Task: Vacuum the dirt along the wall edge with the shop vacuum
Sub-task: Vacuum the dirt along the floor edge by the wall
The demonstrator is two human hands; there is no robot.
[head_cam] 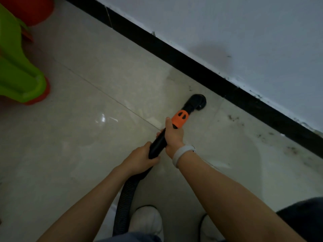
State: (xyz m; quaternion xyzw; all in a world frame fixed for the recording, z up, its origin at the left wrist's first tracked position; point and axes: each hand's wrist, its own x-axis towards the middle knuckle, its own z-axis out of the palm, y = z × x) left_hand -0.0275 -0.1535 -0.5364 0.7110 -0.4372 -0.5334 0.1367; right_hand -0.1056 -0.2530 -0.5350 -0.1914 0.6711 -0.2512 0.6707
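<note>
Near the baseboard [201,67], both hands' fingers [167,123] grip the wand [158,144]; dirt [234,118] beside nozzle [198,102]

Glossy pale floor tiles [78,137] are catching a dim reflection. A black skirting [174,55] is running beneath the white wall [227,23] (scuffed), green plastic furniture [15,67] standing left.

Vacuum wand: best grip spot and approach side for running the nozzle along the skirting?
Probably the straight black tube of the wand, behind the orange collar, taken from above. It slopes down to the nozzle on the floor, so a wrap from above steers it. The right hand and left hand already grip there.
</note>
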